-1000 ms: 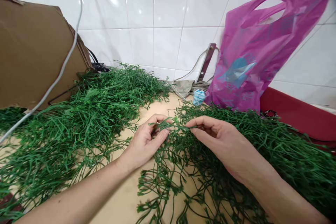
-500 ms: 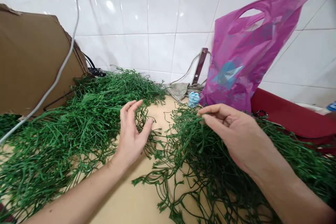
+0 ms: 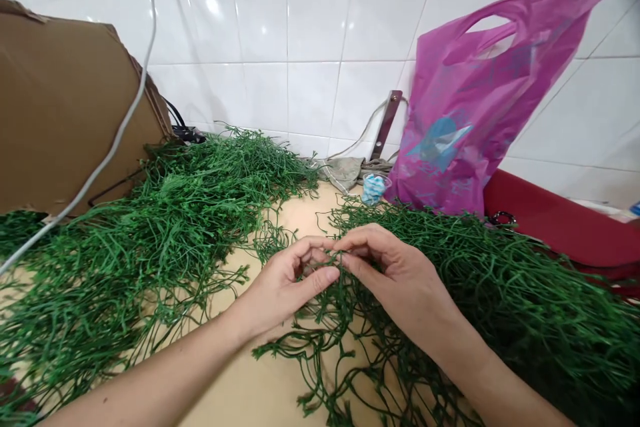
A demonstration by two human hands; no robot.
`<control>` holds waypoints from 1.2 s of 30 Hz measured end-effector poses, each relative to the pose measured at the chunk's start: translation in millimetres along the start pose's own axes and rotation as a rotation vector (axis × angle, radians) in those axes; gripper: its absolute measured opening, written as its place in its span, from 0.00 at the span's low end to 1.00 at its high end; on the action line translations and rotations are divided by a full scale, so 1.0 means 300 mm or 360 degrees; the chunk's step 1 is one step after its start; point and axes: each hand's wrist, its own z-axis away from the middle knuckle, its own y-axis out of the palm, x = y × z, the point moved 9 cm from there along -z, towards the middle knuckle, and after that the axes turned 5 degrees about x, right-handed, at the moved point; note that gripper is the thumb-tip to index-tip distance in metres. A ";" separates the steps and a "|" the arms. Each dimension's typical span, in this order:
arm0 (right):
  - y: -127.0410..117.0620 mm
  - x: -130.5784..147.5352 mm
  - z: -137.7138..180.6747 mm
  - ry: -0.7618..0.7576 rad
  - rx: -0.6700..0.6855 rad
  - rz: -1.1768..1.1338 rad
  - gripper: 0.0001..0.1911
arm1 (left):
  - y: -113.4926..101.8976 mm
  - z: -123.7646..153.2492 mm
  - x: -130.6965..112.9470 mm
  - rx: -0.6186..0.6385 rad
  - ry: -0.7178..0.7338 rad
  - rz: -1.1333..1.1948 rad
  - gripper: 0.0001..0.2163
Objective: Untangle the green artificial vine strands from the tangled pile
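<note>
L hand (image 3: 287,287) & R hand (image 3: 400,283) nearly shut, pinching a green plastic vine strand (image 3: 336,257) above the desk (image 3: 240,380); purple plastic bag (image 3: 450,113) has a blue print (image 3: 440,143), no legible text.

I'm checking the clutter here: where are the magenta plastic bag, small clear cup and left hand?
Magenta plastic bag (image 3: 480,80), head view, on its upper panel.
Small clear cup (image 3: 374,188), head view, on its blue contents.
Left hand (image 3: 283,287), head view, on the back of the hand.
</note>
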 end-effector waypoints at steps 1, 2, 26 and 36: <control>-0.004 -0.006 -0.004 0.0004 0.0020 0.0018 0.06 | -0.006 0.001 0.004 -0.0007 -0.0026 -0.0008 0.15; -0.007 -0.011 -0.009 0.0007 0.0045 0.0018 0.06 | -0.014 0.003 0.004 -0.0018 -0.0032 -0.0014 0.14; 0.059 0.046 0.011 -0.0211 0.0261 0.0565 0.10 | -0.029 -0.003 -0.035 -0.0030 0.0124 -0.0348 0.05; -0.137 0.081 0.013 -0.0315 -0.0164 0.1287 0.12 | -0.083 -0.011 0.016 -0.0208 0.0027 0.0045 0.06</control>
